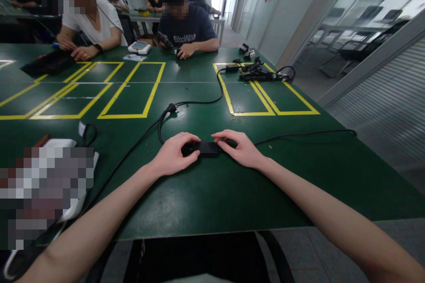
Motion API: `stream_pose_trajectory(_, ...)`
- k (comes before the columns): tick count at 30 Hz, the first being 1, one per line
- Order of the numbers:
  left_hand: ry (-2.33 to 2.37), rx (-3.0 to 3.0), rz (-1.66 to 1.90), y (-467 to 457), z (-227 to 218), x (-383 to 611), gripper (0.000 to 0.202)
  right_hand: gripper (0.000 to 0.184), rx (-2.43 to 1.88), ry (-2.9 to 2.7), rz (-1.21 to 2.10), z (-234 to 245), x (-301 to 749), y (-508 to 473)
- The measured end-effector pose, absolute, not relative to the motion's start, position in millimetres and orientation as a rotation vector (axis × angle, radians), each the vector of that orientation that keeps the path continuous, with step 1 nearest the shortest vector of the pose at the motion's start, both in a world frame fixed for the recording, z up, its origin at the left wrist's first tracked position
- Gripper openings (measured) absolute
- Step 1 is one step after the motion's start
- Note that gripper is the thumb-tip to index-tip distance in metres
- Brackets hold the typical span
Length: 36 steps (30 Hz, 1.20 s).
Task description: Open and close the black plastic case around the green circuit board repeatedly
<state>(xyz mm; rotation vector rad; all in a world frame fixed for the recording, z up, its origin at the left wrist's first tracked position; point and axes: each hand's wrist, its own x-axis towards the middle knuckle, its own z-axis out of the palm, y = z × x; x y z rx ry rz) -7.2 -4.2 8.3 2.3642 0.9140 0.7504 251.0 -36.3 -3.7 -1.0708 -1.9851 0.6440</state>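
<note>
A small black rectangular power adapter (206, 148) lies on the green table (212, 194) in front of me. My left hand (173, 154) grips its left end with curled fingers. My right hand (239, 148) pinches its right end, where a black cable (299, 134) leaves to the right. A second black cable (186, 104) loops away from the left end toward the far side of the table.
Yellow tape rectangles (133, 93) mark the table. A pile of black cables and adapters (262, 74) lies at the far right. Two people sit across the table, their hands on small devices. A white object (63, 143) lies at my left.
</note>
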Motion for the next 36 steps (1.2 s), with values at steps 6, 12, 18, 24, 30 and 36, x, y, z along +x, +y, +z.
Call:
stream_pose_trajectory(6, 0.840, 2.490, 0.673, -3, 7, -10, 0.031, 0.023, -1.029, -2.044, 0.600, -4, 251, -37)
stream_pose_trajectory(12, 0.889, 2.521, 0.655, 1, 4, -7, 0.030, 0.034, -0.990, -2.193, 0.506, -5, 254, -38)
stream_pose_trajectory(18, 0.926, 2.554, 0.610, 0, 6, -5, 0.033, 0.044, -1.026, -2.280, 0.389, -7, 253, -35)
stream_pose_trajectory(24, 0.930, 2.677, 0.529, -5, 6, 3, 0.042, 0.037, -1.111, -2.334, 0.210, -6, 242, -39)
stream_pose_trajectory(30, 0.978, 2.728, 0.405, -4, 10, 6, 0.036, 0.034, -1.142, -2.376, 0.238, 0, 239, -42)
stream_pose_trajectory(36, 1.014, 2.732, 0.344, -5, 16, 6, 0.037, 0.036, -1.176, -2.443, 0.293, 0, 240, -42)
